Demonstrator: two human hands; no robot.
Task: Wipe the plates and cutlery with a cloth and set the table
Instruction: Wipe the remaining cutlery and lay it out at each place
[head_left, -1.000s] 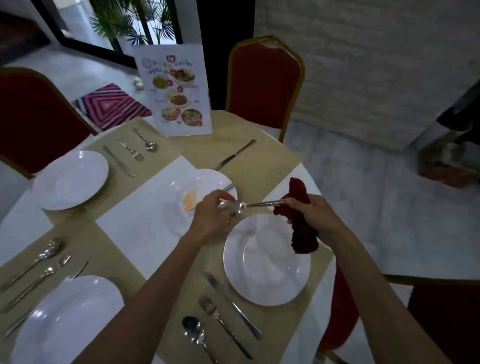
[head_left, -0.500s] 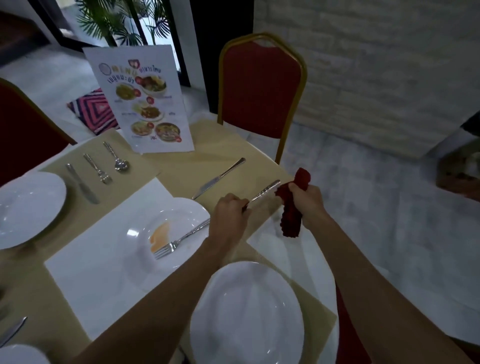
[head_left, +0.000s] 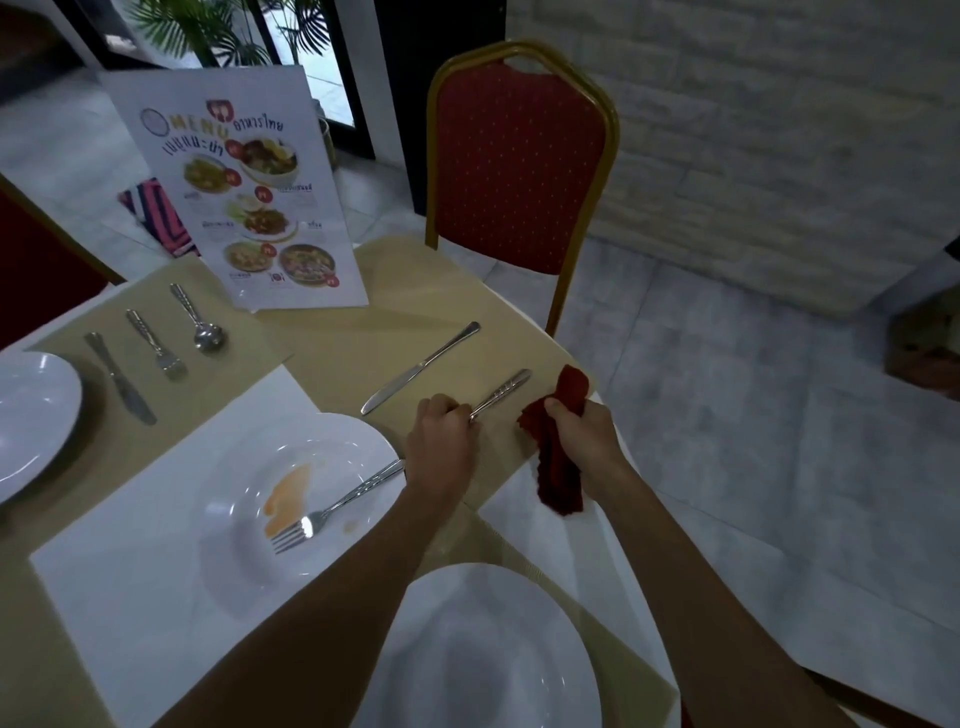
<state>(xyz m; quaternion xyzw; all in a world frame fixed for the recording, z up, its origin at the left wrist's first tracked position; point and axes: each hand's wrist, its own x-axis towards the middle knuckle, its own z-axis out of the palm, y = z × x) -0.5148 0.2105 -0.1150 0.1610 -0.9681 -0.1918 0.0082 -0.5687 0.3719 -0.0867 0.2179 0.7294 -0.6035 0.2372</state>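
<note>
My left hand holds a spoon by its bowl end, its handle lying on the beige placemat next to a knife. Just right of it my right hand grips a crumpled red cloth. A dirty white plate with an orange smear carries a fork to the left of my left forearm. A clean white plate sits near me under my arms.
A standing menu card is at the back of the table. Left of it lie a spoon, a fork and a knife beside another white plate. A red chair stands behind the table edge.
The spoon, held in the air between both hands over the near plate, has come down onto the far placemat beside the knife. My right hand has left the handle and keeps only the cloth.
</note>
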